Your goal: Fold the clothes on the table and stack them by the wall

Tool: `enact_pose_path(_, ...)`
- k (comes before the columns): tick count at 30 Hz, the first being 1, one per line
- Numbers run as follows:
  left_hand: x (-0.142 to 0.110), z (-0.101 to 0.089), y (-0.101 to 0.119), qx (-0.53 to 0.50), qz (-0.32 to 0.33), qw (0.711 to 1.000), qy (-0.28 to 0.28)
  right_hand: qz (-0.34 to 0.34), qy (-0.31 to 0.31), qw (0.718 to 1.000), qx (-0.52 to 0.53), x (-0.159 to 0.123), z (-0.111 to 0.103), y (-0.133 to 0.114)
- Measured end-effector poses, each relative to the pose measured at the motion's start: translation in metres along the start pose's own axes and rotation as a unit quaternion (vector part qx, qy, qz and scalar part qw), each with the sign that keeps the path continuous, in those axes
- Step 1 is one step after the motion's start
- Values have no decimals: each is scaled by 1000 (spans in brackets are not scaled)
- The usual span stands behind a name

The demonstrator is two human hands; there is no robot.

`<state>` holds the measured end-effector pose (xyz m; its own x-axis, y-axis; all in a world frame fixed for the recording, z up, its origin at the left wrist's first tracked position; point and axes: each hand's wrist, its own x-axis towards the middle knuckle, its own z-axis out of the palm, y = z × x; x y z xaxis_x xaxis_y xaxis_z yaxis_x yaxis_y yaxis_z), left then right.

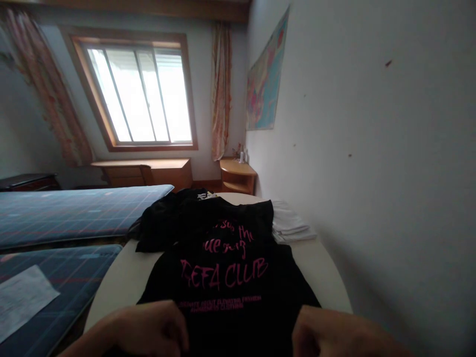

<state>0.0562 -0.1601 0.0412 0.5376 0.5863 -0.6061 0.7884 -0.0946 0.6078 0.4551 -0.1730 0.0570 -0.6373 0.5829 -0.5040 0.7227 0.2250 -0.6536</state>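
Observation:
A black T-shirt [238, 277] with pink lettering is spread out on a round, pale table [336, 277]. At the bottom of the view, my left hand [150, 325] has its fingers curled down on the left side of the shirt. Opposite it, my right hand [329, 329] is closed in the same way on the right side. Both hands appear to grip the fabric, though the fingertips are partly hidden and the shirt's near end is cut off by the frame. Beyond the shirt lies another bunched black garment [159, 218].
Folded white cloth [292, 220] lies on the table's right, near the wall [390, 208]. Beds with blue plaid mattresses [74, 210] stand to the left, one bearing a sheet of paper [26, 297]. A desk [167, 171] and corner shelf [238, 168] are at the back.

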Motion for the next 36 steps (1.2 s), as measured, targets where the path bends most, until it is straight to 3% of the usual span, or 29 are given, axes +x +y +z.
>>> enact_pose_path(3, 10, -11, 5, 65, 54, 972, 219, -66, 162, 982, -77, 4, -8, -10)
enact_pose_path(5, 16, -16, 5, 154, 66, 939, 299, -77, 207, 966, -132, 8, -11, -10)
enact_pose_path(8, 22, -15, 2, 219, 56, 925, 305, -71, 200, 964, -162, 14, -11, -4)
enact_pose_path(14, 16, -7, 6, 221, 50, 944, 239, -94, 145, 971, -165, 19, 3, 2)
enact_pose_path(18, 6, -11, 14, 200, 46, 974, 96, -73, 17, 988, -132, 18, 11, -2)
enact_pose_path(20, 8, -19, 17, 159, 55, 985, 50, -71, -5, 991, -114, 18, 10, -6)
enact_pose_path(21, 11, -24, 17, 140, 65, 986, 66, -80, 13, 991, -109, 18, 8, -9)
enact_pose_path(23, 21, -36, 15, 129, 90, 973, 170, -104, 103, 983, -114, 20, 2, -13)
enact_pose_path(26, 43, -51, 0, 194, 116, 903, 365, -121, 254, 947, -155, 27, -8, -12)
enact_pose_path(28, 58, -56, -14, 245, 87, 863, 434, -104, 287, 935, -179, 33, -11, -6)
enact_pose_path(32, 76, -59, -39, 285, -6, 846, 450, -75, 277, 938, -193, 43, -10, 8)
enact_pose_path(36, 73, -56, -38, 322, -42, 842, 430, -81, 280, 939, -182, 43, -8, 11)
